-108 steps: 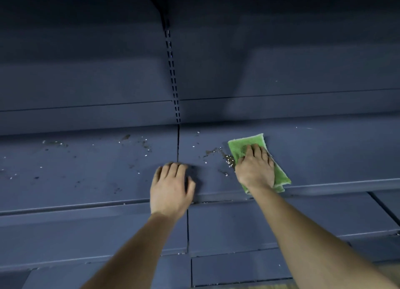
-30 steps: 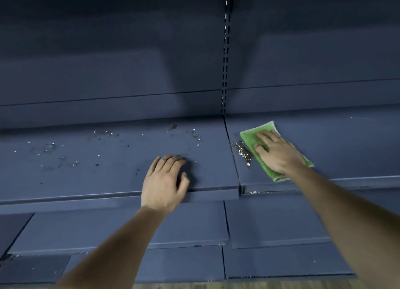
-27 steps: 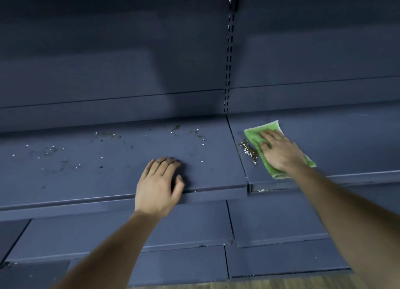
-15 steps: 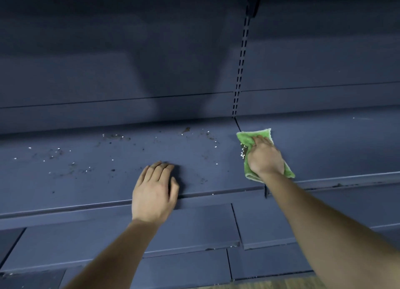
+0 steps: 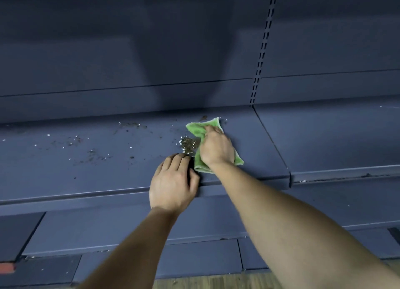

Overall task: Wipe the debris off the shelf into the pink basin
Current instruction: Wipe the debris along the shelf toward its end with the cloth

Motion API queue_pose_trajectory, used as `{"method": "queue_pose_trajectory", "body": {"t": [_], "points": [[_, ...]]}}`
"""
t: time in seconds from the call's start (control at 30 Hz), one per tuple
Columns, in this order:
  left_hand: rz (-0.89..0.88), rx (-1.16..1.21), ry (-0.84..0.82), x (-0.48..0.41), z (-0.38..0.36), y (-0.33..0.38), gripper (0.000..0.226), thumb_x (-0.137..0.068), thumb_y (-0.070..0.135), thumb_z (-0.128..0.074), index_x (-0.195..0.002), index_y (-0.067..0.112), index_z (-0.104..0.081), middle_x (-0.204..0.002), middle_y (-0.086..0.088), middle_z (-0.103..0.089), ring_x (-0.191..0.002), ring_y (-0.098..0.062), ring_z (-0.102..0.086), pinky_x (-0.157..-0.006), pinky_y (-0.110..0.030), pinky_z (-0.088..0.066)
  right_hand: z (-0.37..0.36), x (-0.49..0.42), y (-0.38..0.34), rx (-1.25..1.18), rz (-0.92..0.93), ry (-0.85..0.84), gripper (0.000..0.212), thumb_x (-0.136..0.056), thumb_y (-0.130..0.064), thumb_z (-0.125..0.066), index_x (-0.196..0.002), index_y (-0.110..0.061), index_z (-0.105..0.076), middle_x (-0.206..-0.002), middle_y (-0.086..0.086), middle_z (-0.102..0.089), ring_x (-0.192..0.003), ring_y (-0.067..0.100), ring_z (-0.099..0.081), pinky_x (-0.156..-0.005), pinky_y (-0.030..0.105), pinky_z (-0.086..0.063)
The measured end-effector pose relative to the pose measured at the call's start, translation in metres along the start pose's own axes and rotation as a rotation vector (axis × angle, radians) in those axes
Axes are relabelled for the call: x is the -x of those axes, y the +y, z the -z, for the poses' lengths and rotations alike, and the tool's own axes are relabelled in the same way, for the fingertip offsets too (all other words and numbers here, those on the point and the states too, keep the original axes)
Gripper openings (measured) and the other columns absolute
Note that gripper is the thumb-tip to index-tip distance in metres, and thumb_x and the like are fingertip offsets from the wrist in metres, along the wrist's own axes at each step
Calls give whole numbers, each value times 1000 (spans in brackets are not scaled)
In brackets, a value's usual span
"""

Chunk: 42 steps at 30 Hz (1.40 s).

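Blue-grey metal shelf (image 5: 91, 165) fills the middle of the frame, flat and hard, so grit should slide across it easily. Right hand (image 5: 216, 150) presses flat on a green cloth (image 5: 200, 129) at centre, pinning it rather than pinching; soft and limp, the cloth likely works best held under a spread palm. Left hand (image 5: 173, 184) rests open on the shelf lip just below. Heaped debris (image 5: 188, 144) sits touching the cloth's left edge; loose specks (image 5: 91, 154) trail toward the left. No pink basin is in view.
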<state>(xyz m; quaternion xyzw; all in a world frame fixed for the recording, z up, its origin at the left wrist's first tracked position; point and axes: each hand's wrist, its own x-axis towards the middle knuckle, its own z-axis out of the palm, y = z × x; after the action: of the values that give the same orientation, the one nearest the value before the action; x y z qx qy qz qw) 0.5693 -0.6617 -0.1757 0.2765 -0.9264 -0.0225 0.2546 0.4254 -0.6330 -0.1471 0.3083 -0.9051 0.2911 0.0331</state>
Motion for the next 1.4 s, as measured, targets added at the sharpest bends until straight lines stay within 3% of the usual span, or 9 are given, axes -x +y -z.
{"method": "queue_pose_trajectory", "body": {"t": [0.1,0.2,0.4,0.53,0.77,0.97,1.03,1.17,1.4], "points": [[10,0,-1,0,0,0,39,-85,29,-40,-106,10,-66,-107,-3,-67,-99,-27,-58,-85,-37,-45,20,-4,15,-29,-16,63,37,-91,-8,-41,-124,-16,-54,-126,11,-61,-103,36,-63,-82,41,-51],[24,10,-6,-1,-1,1,39,-85,29,-39,-104,9,-67,-105,-4,-67,-97,-28,-58,-85,-38,-46,39,-11,42,48,-18,99,36,-93,-6,-41,-126,-14,-54,-125,11,-61,-100,36,-64,-79,42,-54],[22,3,-4,1,-2,1,39,-86,27,-41,-106,8,-67,-106,-4,-67,-99,-27,-58,-90,-36,-45,16,4,44,101,20,52,41,-90,-9,-39,-129,-10,-53,-136,8,-56,-132,26,-46,-110,41,-37],[4,7,-34,0,1,1,38,-89,27,-38,-108,8,-66,-107,-4,-66,-101,-27,-59,-92,-36,-46,-21,8,0,55,104,0,44,-87,-14,-43,-130,-15,-53,-140,3,-53,-139,19,-37,-115,35,-29],[20,30,-68,0,15,-6,42,-90,29,-38,-115,9,-65,-116,-3,-65,-113,-25,-56,-103,-38,-41,6,5,9,-75,105,39,45,-87,-6,-43,-130,-15,-52,-133,8,-57,-114,32,-59,-90,38,-48],[76,-63,-34,9,36,-68,42,-88,30,-38,-111,10,-67,-113,-4,-67,-111,-27,-58,-104,-38,-36,32,-46,57,53,-23,98,33,-91,-3,-37,-118,-10,-56,-118,20,-63,-100,42,-63,-79,46,-51],[100,-77,-19,16,39,-93,42,-87,30,-38,-111,10,-67,-114,-4,-67,-108,-28,-59,-101,-37,-38,28,-62,67,142,-52,58,31,-93,-12,-36,-117,-9,-56,-121,21,-60,-107,43,-59,-88,46,-49],[91,-48,19,24,35,-113,46,-86,28,-38,-117,9,-65,-120,-4,-66,-111,-27,-57,-96,-35,-41,14,-91,65,235,-47,-139,47,-97,-31,-25,-137,-17,-44,-146,15,-41,-131,38,-40,-107,46,-32],[63,-33,69,25,32,-115,44,-84,26,-40,-115,7,-66,-118,-5,-67,-111,-27,-59,-97,-33,-40,-26,-88,5,103,321,-293,40,-98,-33,-35,-135,-32,-48,-148,-3,-44,-136,24,-41,-112,37,-34]]}}
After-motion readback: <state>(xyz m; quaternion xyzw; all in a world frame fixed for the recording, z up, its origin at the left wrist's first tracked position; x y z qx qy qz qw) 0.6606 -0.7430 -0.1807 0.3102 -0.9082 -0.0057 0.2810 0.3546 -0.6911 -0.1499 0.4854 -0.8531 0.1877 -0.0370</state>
